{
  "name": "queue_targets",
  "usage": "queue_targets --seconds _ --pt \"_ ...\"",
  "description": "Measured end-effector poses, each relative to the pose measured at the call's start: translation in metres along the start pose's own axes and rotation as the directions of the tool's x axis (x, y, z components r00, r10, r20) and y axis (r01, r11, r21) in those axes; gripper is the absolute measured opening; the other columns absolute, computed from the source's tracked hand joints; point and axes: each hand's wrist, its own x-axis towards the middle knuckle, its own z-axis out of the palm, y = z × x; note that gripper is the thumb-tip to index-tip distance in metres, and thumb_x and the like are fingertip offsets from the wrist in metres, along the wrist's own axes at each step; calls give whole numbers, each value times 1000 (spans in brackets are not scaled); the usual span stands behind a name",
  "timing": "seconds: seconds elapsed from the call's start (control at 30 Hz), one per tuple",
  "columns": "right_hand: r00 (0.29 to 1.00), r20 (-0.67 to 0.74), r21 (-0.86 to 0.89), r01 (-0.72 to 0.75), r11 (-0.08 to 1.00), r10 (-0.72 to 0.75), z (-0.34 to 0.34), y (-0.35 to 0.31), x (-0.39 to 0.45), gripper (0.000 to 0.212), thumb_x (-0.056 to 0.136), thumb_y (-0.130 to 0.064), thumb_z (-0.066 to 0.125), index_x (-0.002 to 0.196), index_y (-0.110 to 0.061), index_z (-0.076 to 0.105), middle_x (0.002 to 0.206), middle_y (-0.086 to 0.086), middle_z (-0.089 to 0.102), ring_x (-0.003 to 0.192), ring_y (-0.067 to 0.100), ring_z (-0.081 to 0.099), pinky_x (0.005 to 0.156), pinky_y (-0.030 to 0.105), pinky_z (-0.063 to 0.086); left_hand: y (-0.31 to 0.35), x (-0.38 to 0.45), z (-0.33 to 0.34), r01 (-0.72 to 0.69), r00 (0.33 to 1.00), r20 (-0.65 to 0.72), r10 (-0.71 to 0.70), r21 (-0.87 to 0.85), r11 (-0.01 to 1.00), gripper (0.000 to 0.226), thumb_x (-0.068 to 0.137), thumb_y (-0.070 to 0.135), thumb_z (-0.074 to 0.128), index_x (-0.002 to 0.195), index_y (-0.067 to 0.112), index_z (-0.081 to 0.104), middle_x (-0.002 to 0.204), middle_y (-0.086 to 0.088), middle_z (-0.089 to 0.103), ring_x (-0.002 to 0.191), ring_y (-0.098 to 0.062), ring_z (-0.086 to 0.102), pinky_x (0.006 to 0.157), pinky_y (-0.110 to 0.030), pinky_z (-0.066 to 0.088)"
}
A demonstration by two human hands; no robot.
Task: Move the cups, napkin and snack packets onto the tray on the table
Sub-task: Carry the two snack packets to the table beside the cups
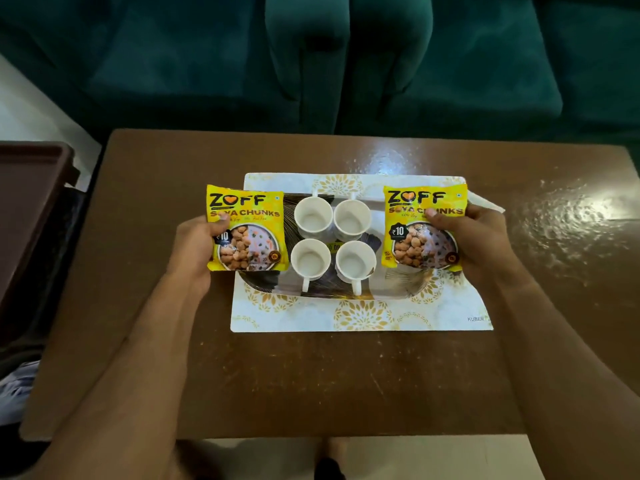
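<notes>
Several white cups (pixel 333 241) stand in a square on a dark patterned tray (pixel 398 284) in the middle of the table. My left hand (pixel 194 249) grips a yellow snack packet (pixel 247 230) over the tray's left end. My right hand (pixel 483 242) grips a second yellow snack packet (pixel 424 226) over the tray's right end, thumb on its front. A white corner, perhaps the napkin (pixel 491 206), shows behind my right hand.
The tray lies on a white and gold placemat (pixel 360 317) on a brown wooden table (pixel 311 382). A dark maroon tray (pixel 27 209) sits off the table's left side. Green sofas (pixel 311 64) stand behind the table.
</notes>
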Motion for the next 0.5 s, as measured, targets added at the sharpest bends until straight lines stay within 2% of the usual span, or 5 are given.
queue_targets --seconds 0.13,0.23,0.33,0.4,0.5 --pt "999 -42 -53 2 999 -4 3 19 9 14 82 -8 83 95 -10 77 90 5 81 85 27 79 72 40 64 -7 1 12 5 1000 -5 -5 20 1000 21 96 19 65 112 7 74 105 -11 79 94 -34 77 83 -49 61" --pt "998 -56 -79 -11 997 7 9 30 13 21 81 -10 84 101 -6 76 97 10 80 89 30 78 80 48 64 -6 4 17 -12 999 -33 14 53 999 10 95 18 67 98 14 76 105 -11 79 99 -36 76 91 -55 60" --pt "998 -59 -98 -24 995 18 14 37 14 24 83 -11 84 104 -4 75 97 11 79 89 30 78 85 52 63 -7 5 18 -37 997 -66 43 101 994 6 91 20 72 89 18 78 102 -8 80 98 -33 77 93 -54 60" --pt "998 -56 -108 -28 994 22 16 40 15 21 84 -11 82 102 -5 75 96 10 79 89 29 77 86 53 62 -9 7 18 -74 990 -107 94 182 981 4 85 23 76 85 21 79 96 -4 81 95 -29 77 90 -49 62" --pt "999 -52 -124 -11 992 5 19 41 14 25 86 -10 81 107 0 73 98 12 78 93 31 77 90 56 61 -13 5 19 -159 962 -158 222 338 928 3 85 23 79 87 23 77 86 1 76 89 -22 75 78 -34 58"
